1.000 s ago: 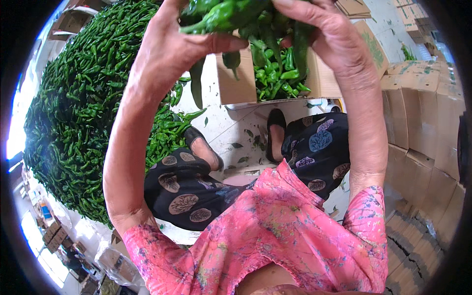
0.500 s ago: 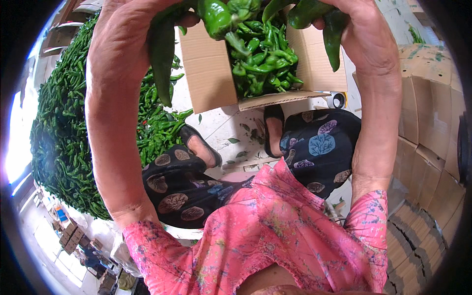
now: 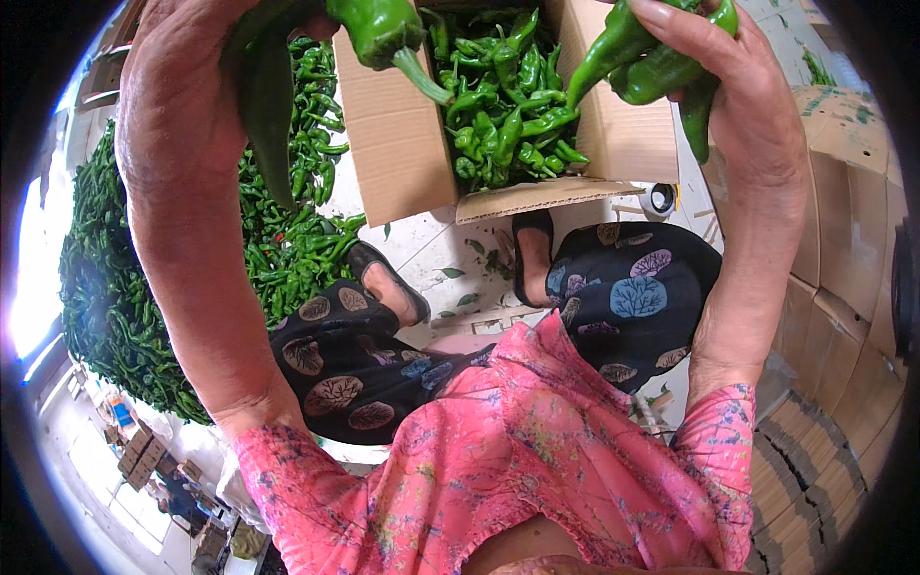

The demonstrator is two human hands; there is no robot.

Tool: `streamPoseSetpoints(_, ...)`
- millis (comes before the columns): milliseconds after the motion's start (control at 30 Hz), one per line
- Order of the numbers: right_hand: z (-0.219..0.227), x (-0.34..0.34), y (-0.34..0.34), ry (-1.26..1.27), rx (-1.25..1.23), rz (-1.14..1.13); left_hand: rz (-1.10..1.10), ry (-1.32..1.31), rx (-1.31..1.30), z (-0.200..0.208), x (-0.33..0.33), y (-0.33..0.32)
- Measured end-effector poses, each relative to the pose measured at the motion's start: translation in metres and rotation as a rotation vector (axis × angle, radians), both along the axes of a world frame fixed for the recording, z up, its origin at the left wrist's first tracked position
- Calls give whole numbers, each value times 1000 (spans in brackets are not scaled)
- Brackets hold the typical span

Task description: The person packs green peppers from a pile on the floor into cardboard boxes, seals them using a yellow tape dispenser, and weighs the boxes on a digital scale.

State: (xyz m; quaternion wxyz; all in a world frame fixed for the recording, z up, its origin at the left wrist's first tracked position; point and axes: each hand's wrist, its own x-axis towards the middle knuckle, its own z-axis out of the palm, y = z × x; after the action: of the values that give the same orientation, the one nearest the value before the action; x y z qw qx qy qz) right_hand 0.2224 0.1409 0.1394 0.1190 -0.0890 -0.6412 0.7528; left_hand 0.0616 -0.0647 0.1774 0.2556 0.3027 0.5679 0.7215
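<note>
My left hand [image 3: 182, 96], cut off by the upper edge, is closed around long green peppers. One pepper [image 3: 266, 105] hangs down below the palm. Another, glossy and stubby [image 3: 383, 34], sticks out toward the box with its stem pointing down. On the other side, my right hand [image 3: 752, 77] grips several green peppers [image 3: 661, 72], its thumb lying over them. Both hands are raised above an open cardboard box [image 3: 398, 134], one at each side of it. Green peppers [image 3: 513, 115] fill the box's visible inside.
A large heap of green peppers [image 3: 125, 287] lies on the floor at my left. Cardboard boxes [image 3: 843, 220] are stacked at the right, with flat folded cardboard [image 3: 805, 479] nearer me. Between my feet and the box, loose leaves [image 3: 468, 299] are scattered on the floor. A roll of tape [image 3: 663, 198] lies beside the box.
My hands have moved apart, the left one leftward and the right one rightward, each still with peppers. More of the box's contents shows between them.
</note>
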Motion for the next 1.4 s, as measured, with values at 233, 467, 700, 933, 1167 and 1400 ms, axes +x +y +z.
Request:
streamPoseSetpoints(233, 11, 2, -27, -186, 194, -188, 5, 170, -197, -9, 14, -3)
streamPoseSetpoints(467, 5, 3, -13, -399, 622, -145, -145, -90, -288, -9, 30, 5)
streamPoseSetpoints(700, -25, -11, -10, -358, 289, -80, -364, -257, -373, -51, 25, -2)
streamPoseSetpoints(933, -72, -16, 4, -459, 208, 107, -568, -289, -338, -84, 6, -1)
streamPoseSetpoints(1167, -120, -13, 15, -205, 829, 84, -328, 114, -684, -92, -29, -69)
streamPoseSetpoints(1400, -78, -17, -27, -432, 1074, 474, 193, -123, -887, -201, -29, -284)
